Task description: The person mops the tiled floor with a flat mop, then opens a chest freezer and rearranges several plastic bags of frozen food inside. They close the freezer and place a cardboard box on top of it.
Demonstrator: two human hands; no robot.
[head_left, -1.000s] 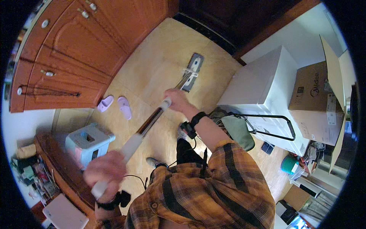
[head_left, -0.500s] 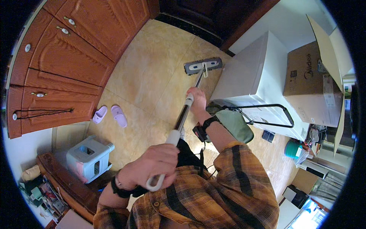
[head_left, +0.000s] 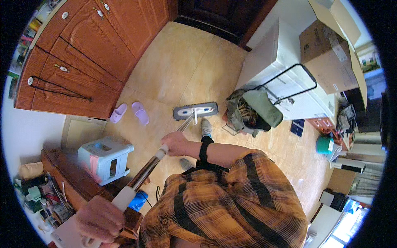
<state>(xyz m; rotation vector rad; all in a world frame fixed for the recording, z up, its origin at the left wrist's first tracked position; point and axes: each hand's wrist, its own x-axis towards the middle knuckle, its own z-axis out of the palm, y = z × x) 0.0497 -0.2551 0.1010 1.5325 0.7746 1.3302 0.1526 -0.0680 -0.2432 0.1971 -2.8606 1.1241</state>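
Observation:
A flat mop runs diagonally across the view, its silver and white pole (head_left: 145,170) leading to a wide head with a grey fringed pad (head_left: 210,109) that lies on the tiles. Near the loop at the pole's upper end, my left hand (head_left: 100,219) is closed around the white grip. Farther down, my right hand (head_left: 175,143) wraps the pole, with a dark band on that wrist. My grey shoe (head_left: 206,127) stands just behind the mop head.
Brown wooden cabinets (head_left: 95,49) and lilac slippers (head_left: 140,113) are on the left, with a pale blue stool (head_left: 105,159) nearer. To the right are a green bag trolley (head_left: 262,108), a white appliance (head_left: 264,53) and an open cardboard box (head_left: 326,58). A dark door (head_left: 219,16) closes the far end.
The mop head has come back toward me and to the left, away from the white appliance. Both hands have moved left and nearer with the pole, still gripping it.

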